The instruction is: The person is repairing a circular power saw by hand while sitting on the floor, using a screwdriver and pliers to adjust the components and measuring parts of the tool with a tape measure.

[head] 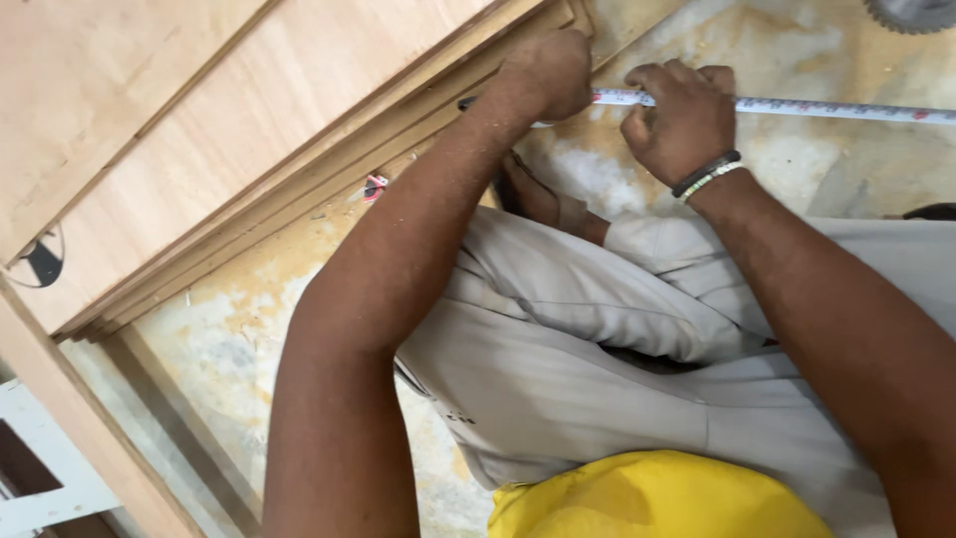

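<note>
My left hand (546, 72) is closed at the edge of a stack of plywood boards (299, 149), where the end of a white measuring tape (827, 108) meets it. My right hand (682, 115) pinches that tape a little to the right; the tape runs off the right side of the frame over the dusty floor. A beaded band sits on my right wrist. My bent legs in light trousers (617, 339) and a bare foot (543, 199) lie below the hands. What the left hand's fingers grip is hidden.
A saw blade (911, 12) shows at the top right corner. A small red and white object (375, 186) lies by the board stack's edge. A wooden frame piece (80, 418) and a white stand (50, 468) are at the lower left. Sawdust covers the concrete floor (229, 339).
</note>
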